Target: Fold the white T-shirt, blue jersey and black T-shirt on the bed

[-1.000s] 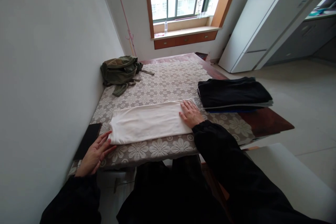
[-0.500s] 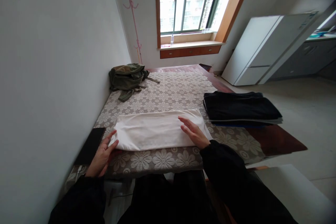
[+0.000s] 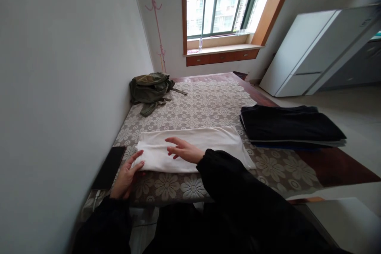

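While the left hand, its grip impossible to tell, meets the left end of a folded white cloth on the table, the right hand hangs over it, fingers parted and empty, dark folded clothes and a backpack beyond

The table wears a floral lace cover, with bare reddish wood showing right of the white cloth, which lies folded flat. Behind the cloth, to its left, slumps a green bag; right of it, a dark folded stack; left, a black slab.
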Motion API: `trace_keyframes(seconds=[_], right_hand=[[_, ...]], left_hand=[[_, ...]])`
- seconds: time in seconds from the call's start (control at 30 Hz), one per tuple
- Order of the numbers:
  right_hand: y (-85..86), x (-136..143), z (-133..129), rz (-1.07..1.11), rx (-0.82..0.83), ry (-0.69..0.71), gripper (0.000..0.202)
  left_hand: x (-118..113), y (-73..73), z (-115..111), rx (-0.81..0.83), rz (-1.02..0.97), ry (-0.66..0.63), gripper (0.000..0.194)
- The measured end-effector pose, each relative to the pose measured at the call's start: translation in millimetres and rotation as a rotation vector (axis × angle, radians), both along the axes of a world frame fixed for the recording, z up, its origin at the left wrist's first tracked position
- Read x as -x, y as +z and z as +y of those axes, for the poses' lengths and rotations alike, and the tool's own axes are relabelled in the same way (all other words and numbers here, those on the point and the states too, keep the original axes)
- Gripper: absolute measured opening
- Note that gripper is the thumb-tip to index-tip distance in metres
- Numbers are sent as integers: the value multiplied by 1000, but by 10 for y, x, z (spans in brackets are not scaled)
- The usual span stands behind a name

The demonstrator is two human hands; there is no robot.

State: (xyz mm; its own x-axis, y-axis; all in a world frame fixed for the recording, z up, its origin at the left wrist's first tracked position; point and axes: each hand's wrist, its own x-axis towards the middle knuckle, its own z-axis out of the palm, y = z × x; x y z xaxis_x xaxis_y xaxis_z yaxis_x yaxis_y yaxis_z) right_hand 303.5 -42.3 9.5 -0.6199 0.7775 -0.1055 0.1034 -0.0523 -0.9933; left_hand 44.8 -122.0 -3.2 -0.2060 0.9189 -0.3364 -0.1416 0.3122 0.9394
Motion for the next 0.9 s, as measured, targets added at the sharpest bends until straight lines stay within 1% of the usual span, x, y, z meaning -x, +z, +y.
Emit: trace_keyframes(seconds=[0.07, 0.17, 0.23, 0.33, 0.43, 0.5, 0.53, 0.6, 0.67, 0.7, 0.77, 0.83, 0.9], right_hand=[[59, 271, 123, 1, 79, 58, 63], [99, 587, 215, 9, 198, 72, 66], [105, 727, 229, -4, 226, 64, 68], [120, 875, 218, 7, 215, 76, 66], [158, 1010, 186, 106, 235, 62, 66], [178, 1101, 157, 186, 283, 31, 66], [182, 1145, 142, 221, 319, 14, 66], [174, 1213, 121, 281, 394, -18, 63], [156, 1229, 124, 339, 462, -45, 57], [151, 1206, 135, 370, 490, -51, 53], [159, 1070, 169, 424, 541, -47, 52], [199, 799, 197, 479, 573, -40, 56], [254, 414, 201, 540, 575, -56, 58]], left_hand=[[8, 36, 40, 25, -71, -30, 70], [24, 99, 64, 40, -136, -68, 81], [52, 144, 52, 33, -138, -76, 85], [139, 239, 17, 7, -126, -59, 91], [279, 398, -14, -38, -144, 12, 99], [366, 530, -32, -56, -106, 40, 101], [391, 599, -40, -60, -58, 40, 100], [371, 725, -45, -80, 106, 32, 92], [224, 821, -24, -160, 331, 18, 82], [99, 852, -4, -226, 441, 9, 79], [-237, 879, 46, -339, 569, -84, 77], [-645, 864, 85, -454, 607, -200, 79], [-1056, 816, 84, -591, 633, -326, 83]])
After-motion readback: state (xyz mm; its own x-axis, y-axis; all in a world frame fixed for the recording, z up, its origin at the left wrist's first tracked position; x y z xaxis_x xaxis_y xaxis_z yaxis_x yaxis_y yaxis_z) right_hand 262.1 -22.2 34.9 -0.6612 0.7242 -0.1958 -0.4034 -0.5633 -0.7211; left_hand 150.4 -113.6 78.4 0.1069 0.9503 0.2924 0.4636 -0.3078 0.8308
